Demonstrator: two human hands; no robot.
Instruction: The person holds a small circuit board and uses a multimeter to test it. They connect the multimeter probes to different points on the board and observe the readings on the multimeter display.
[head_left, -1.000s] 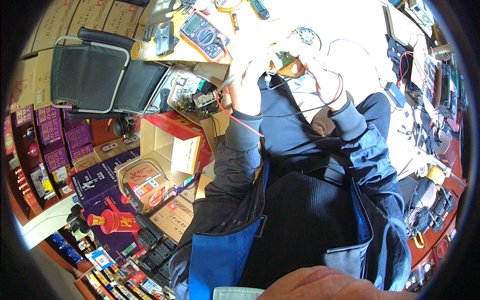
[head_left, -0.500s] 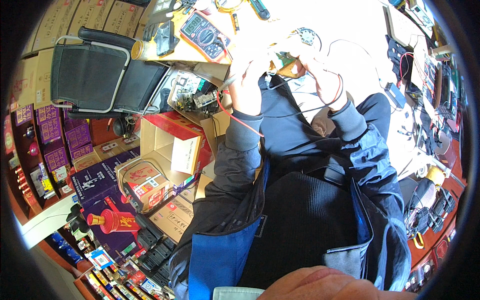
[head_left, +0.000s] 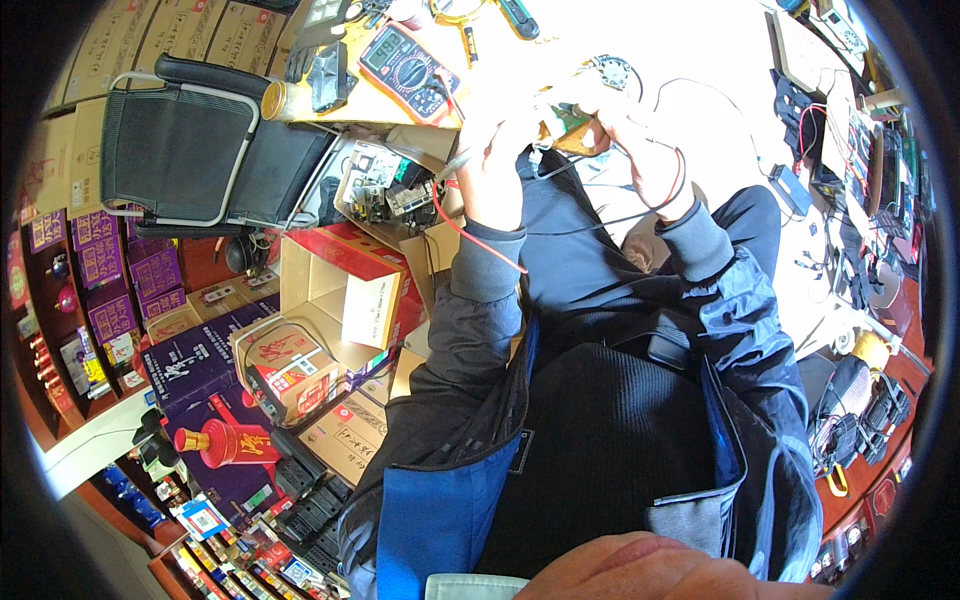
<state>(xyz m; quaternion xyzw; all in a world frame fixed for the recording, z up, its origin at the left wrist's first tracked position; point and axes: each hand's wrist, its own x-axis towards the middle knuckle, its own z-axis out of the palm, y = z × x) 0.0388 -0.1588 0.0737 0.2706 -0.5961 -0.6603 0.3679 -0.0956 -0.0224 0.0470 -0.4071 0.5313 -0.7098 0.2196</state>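
Both my hands are raised over my lap at the desk's bright edge. A small green circuit board (head_left: pixel 568 124) with a brownish edge sits between them. My right hand (head_left: pixel 628 135) is closed on the board's right side, and a black test lead (head_left: pixel 610 226) loops round from it. My left hand (head_left: pixel 486 150) is closed at the board's left, its fingertips washed out by glare. A red test lead (head_left: pixel 472 237) curves past the left wrist; what that hand grips cannot be made out. Left of it lies a red-framed multimeter (head_left: pixel 409 70) with its display lit.
A black mesh chair (head_left: pixel 180 150) stands at the left. Below it are an open red carton (head_left: pixel 335 290), a box of electronic parts (head_left: pixel 385 185) and a red bottle (head_left: pixel 228 442). A black adapter (head_left: pixel 790 190) and tangled cables (head_left: pixel 845 430) lie at the right.
The reading on the multimeter's display has changed. My hands, the board and the leads have barely moved.
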